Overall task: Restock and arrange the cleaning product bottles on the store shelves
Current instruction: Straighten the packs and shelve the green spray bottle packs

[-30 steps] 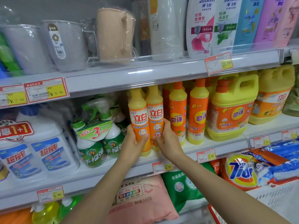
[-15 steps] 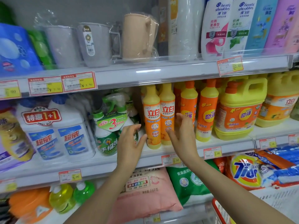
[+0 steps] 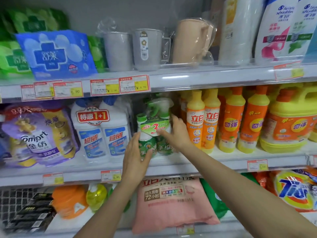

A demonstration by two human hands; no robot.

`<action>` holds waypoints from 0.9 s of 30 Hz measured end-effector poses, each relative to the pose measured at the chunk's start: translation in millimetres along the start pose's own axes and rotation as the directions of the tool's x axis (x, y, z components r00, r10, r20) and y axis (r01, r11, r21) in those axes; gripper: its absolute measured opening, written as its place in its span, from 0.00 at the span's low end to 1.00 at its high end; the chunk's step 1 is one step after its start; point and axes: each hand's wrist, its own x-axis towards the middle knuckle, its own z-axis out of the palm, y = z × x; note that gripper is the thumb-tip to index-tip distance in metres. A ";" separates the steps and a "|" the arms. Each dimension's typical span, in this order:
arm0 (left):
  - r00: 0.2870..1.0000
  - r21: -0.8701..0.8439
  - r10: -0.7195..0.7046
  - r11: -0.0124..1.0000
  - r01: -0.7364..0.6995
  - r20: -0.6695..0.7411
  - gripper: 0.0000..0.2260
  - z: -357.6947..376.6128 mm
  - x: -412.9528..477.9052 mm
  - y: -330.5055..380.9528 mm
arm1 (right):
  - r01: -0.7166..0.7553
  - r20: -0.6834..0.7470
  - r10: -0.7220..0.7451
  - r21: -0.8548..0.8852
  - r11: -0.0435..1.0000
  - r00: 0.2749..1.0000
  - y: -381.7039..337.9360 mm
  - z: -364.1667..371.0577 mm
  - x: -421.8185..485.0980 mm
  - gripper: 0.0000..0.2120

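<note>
The shrink-wrapped twin pack of green-and-white plastic spray bottles [image 3: 155, 129] stands on the middle white shelf [image 3: 77, 171], between white cleaner bottles [image 3: 101, 134] and yellow-orange detergent bottles [image 3: 195, 121]. The left hand [image 3: 137, 157] and right hand [image 3: 177, 133] clasp its sides. It is best slid squarely to the front, label outward.

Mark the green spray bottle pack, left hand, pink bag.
green spray bottle pack [image 3: 151, 126], head view, cardboard label
left hand [image 3: 135, 158], head view, back of hand
pink bag [image 3: 171, 208], head view, front panel
</note>
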 end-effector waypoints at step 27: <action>0.982 -0.636 -0.104 0.750 0.180 0.156 0.22 -15.9 -37.8 52.3 | 0.001 -0.190 0.085 0.415 0.910 0.978 -18.4 -88.6 -95.3 0.23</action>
